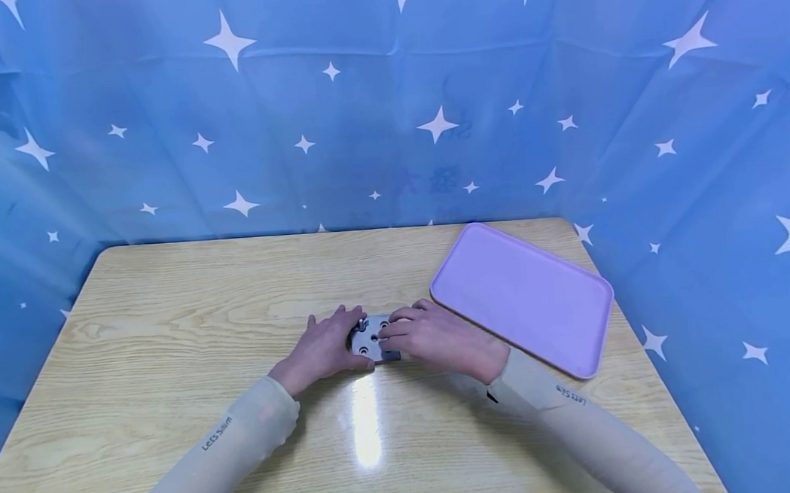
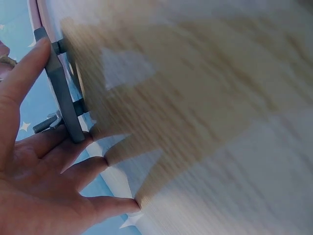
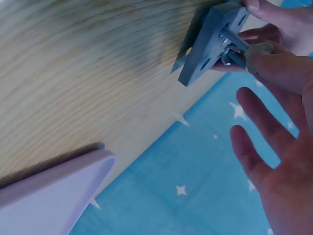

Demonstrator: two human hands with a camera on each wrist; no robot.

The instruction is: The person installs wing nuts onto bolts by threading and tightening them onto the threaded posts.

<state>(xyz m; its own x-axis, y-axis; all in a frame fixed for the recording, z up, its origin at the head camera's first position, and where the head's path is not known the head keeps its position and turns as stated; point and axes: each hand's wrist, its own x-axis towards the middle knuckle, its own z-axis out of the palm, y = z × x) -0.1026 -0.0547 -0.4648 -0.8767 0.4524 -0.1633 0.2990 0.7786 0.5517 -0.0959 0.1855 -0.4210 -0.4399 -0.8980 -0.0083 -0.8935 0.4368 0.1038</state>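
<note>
A grey metal plate (image 1: 375,338) with several holes lies near the middle of the table, raised on short feet seen underneath in the left wrist view. My left hand (image 1: 326,346) grips its left end, thumb on the near edge and fingers at the far edge. A threaded bolt (image 2: 45,124) stands up from the plate beside those fingers. My right hand (image 1: 437,337) is over the plate's right part. Its thumb and forefinger pinch a small round metal part (image 3: 260,48) at the end of a metal shaft (image 3: 234,39); the fingertips partly hide that part. The other right fingers are spread.
A shallow purple tray (image 1: 523,299) lies slanted at the table's right, beyond the right forearm. The wood-grain table (image 1: 188,312) ends at a blue star-patterned curtain (image 1: 374,127) behind and at both sides.
</note>
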